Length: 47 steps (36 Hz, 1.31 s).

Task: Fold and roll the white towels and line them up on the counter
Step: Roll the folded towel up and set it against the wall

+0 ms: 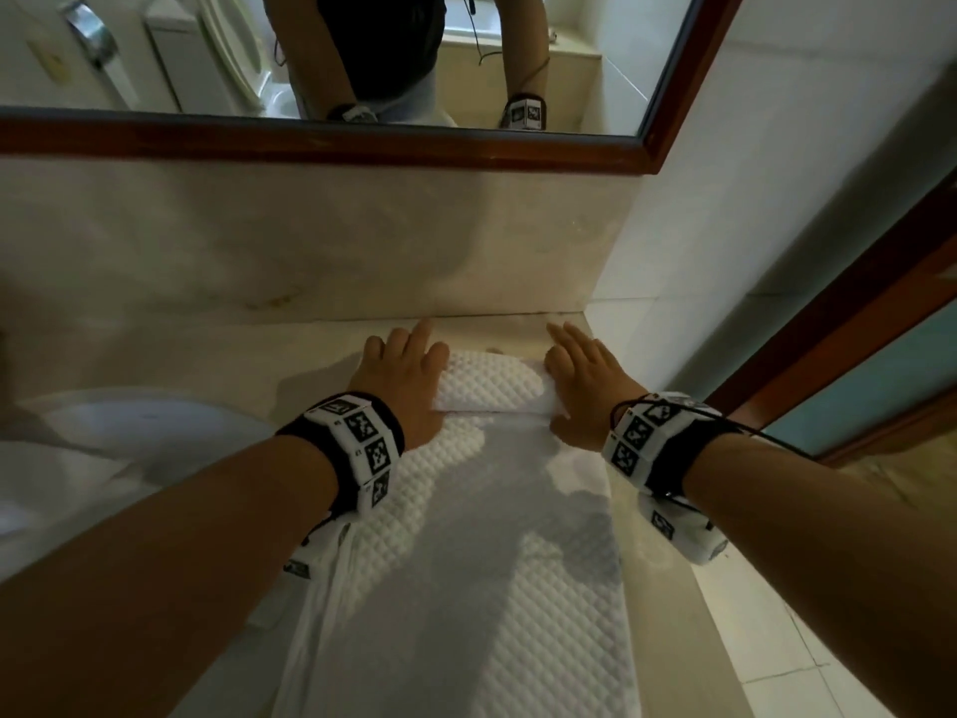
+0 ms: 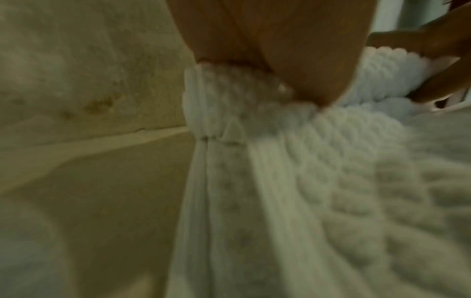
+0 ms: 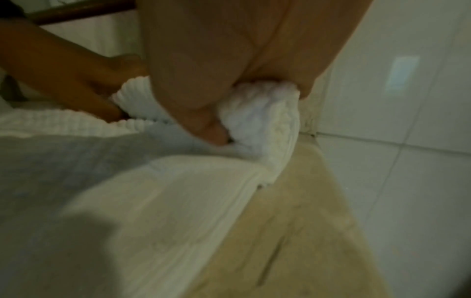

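A white quilted towel [image 1: 466, 551] lies lengthwise on the beige counter [image 1: 290, 355], its near end running out of view at the bottom. Its far end is wound into a short roll [image 1: 492, 388] close to the back wall. My left hand [image 1: 401, 375] holds the roll's left end, fingers arched over it and thumb on the near side. My right hand [image 1: 582, 378] grips the right end. In the right wrist view the thumb [image 3: 203, 121] tucks into the roll [image 3: 262, 121]. In the left wrist view the palm [image 2: 267, 50] bears down on the roll [image 2: 224, 100].
A white sink basin [image 1: 145, 422] sits in the counter to the left of the towel. A marble backsplash [image 1: 310, 241] and a wood-framed mirror [image 1: 362, 142] rise just behind the roll. A tiled wall [image 1: 777, 199] closes the right side, and the counter's right edge [image 1: 652, 557] runs beside the towel.
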Each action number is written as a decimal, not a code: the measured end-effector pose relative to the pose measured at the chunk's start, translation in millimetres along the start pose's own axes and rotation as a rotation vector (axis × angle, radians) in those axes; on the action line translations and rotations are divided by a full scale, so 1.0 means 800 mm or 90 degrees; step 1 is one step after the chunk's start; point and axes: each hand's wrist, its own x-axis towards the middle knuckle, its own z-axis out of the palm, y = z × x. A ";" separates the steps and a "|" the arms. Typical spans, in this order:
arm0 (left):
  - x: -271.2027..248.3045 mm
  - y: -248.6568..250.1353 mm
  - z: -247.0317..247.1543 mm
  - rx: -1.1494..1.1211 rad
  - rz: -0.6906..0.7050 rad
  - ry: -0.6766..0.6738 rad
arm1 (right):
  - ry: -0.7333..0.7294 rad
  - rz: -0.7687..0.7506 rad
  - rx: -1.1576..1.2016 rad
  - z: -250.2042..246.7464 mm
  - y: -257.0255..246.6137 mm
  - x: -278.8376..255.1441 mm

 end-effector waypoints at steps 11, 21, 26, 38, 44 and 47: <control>0.021 -0.025 -0.049 -0.254 0.025 -0.203 | -0.255 0.036 0.124 -0.073 0.001 0.005; 0.038 -0.019 -0.048 -0.113 0.056 -0.282 | -0.251 0.006 0.031 -0.045 -0.013 0.025; 0.028 -0.018 -0.034 -0.165 0.034 -0.134 | -0.126 0.062 0.106 -0.037 -0.016 0.019; -0.029 0.003 0.006 -0.100 0.030 0.043 | 0.067 -0.007 0.094 0.008 -0.036 -0.035; -0.040 0.006 -0.009 -0.244 -0.014 -0.057 | -0.065 0.012 0.225 -0.015 -0.043 -0.054; -0.028 -0.005 -0.030 -0.293 -0.012 -0.116 | -0.135 0.026 0.283 -0.044 -0.032 -0.040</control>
